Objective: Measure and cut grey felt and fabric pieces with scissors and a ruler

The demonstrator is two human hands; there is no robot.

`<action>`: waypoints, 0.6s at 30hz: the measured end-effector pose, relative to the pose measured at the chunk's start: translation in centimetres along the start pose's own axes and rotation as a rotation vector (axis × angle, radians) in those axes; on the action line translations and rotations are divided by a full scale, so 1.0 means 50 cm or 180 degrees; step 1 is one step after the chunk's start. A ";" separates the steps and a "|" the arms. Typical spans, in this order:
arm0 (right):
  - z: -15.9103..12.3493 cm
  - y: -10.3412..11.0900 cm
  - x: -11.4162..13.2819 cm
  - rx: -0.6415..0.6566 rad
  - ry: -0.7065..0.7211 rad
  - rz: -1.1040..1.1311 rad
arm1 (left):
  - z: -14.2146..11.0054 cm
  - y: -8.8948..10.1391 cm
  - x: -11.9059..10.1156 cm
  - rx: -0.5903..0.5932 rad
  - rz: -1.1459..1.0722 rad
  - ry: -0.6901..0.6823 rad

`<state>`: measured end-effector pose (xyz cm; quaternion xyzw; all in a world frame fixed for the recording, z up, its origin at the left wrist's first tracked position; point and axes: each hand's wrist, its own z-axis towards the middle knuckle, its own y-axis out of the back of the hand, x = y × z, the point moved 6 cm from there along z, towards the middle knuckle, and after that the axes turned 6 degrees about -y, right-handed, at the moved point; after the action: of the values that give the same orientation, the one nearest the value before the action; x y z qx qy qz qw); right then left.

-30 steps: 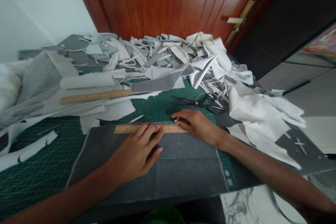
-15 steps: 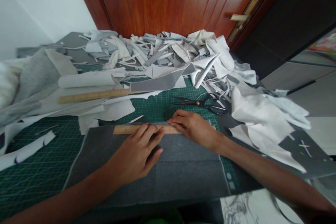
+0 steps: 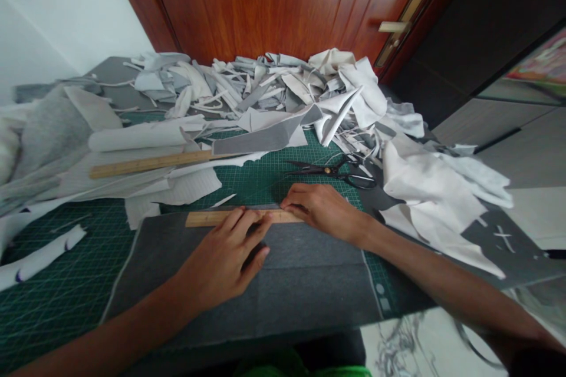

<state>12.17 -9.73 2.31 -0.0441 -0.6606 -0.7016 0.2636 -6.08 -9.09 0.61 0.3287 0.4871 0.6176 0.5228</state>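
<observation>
Step in hand: a wooden ruler (image 3: 212,219) lies flat along the far edge of a grey fabric sheet (image 3: 309,283), pressed down at both ends. The left grip (image 3: 221,265) stands open, its fingers spread, with the fingertips resting on the ruler and not closed around it. The right grip (image 3: 322,212) is also open, its fingers lying close together on the ruler's right end.

The sheet rests on a green cutting mat (image 3: 66,306). Just beyond the right grip lie black-handled scissors (image 3: 331,169). Beyond the left grip, a second wooden ruler (image 3: 150,165) lies across pale fabric pieces (image 3: 186,185). Farther beyond both grips, a loose heap of fabric scraps (image 3: 283,85) rests against a wooden door (image 3: 247,0). No box or bin is in view.
</observation>
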 end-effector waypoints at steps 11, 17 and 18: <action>-0.011 0.006 -0.002 0.0103 0.0057 -0.0316 | 0.001 0.002 0.000 0.0069 -0.0026 0.0015; -0.034 0.017 -0.027 0.0085 0.0012 -0.0332 | 0.001 0.000 0.004 0.0051 -0.0113 0.0073; -0.038 0.019 -0.032 0.0092 0.0006 -0.0327 | 0.001 0.000 0.004 0.0050 -0.0106 0.0060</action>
<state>14.48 -11.04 2.28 -0.0057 -0.6718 -0.7045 0.2285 -6.08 -8.89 0.59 0.3188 0.5022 0.6081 0.5258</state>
